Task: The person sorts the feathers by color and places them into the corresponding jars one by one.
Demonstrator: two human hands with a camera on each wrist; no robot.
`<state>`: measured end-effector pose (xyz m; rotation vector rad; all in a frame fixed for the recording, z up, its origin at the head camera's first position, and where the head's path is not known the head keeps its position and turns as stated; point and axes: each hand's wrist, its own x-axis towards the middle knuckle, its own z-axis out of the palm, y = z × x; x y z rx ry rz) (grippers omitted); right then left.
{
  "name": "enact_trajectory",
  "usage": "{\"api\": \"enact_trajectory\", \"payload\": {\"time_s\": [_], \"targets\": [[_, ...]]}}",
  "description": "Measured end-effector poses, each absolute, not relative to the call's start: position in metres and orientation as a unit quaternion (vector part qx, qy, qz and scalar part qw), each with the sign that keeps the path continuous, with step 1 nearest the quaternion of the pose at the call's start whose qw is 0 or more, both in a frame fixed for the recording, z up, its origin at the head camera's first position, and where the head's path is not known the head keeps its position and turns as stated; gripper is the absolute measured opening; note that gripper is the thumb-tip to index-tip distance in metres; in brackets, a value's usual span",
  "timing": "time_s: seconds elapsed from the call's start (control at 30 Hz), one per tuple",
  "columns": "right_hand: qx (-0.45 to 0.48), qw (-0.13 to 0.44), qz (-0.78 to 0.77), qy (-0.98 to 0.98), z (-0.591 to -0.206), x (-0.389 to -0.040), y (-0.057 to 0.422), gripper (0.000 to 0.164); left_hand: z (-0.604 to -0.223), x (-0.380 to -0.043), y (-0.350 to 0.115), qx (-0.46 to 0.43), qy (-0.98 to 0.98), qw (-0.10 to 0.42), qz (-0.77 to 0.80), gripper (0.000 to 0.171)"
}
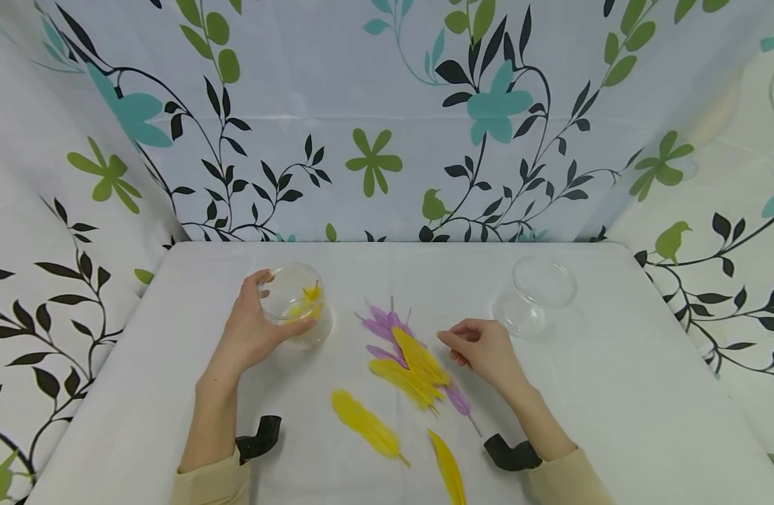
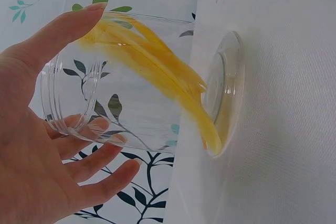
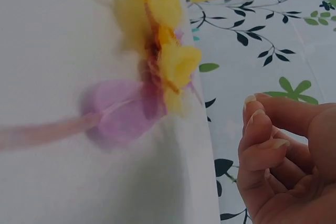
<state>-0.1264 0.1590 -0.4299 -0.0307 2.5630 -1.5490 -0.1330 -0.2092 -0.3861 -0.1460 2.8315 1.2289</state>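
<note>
My left hand (image 1: 251, 326) grips the rim of a clear jar (image 2: 152, 129), thumb on one side and fingers spread on the other. Inside the jar, yellow feathers (image 2: 152, 59) lean against the wall down to the base. My right hand (image 1: 484, 351) hovers just right of the feather pile, its fingers curled and the thumb and index tips close together, with nothing held between them. In the pile, yellow feathers (image 1: 418, 358) lie across purple feathers (image 1: 381, 322). The right wrist view shows a purple feather (image 3: 123, 114) with its quill, blurred, beside the yellow ones.
A second clear jar (image 1: 519, 315) stands at the back right of the white table (image 1: 614, 393). Nearer me lie two separate yellow feathers, a left feather (image 1: 364, 424) and a right feather (image 1: 448, 468). Patterned curtains (image 1: 336, 84) enclose the table. Black wrist mounts (image 1: 512, 452) jut inward.
</note>
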Motion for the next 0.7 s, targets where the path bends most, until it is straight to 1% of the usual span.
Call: {"api": "enact_trajectory", "payload": {"time_s": [0.17, 0.33, 0.57, 0.7], "targets": [[-0.018, 0.089, -0.489, 0.867, -0.442, -0.114, 0.172, 0.027, -0.385, -0.134, -0.21, -0.046, 0.915, 0.024, 0.399, 0.12], [-0.03, 0.135, -0.466, 0.874, -0.448, -0.103, 0.181, 0.024, -0.385, -0.134, -0.21, -0.046, 0.914, 0.024, 0.402, 0.121], [-0.079, 0.205, -0.447, 0.867, -0.448, -0.097, 0.184, 0.031, -0.385, -0.134, -0.21, -0.051, 0.914, 0.027, 0.402, 0.121], [-0.086, 0.232, -0.448, 0.859, -0.45, -0.095, 0.184, 0.032, -0.385, -0.133, -0.209, -0.05, 0.914, 0.029, 0.401, 0.121]]}}
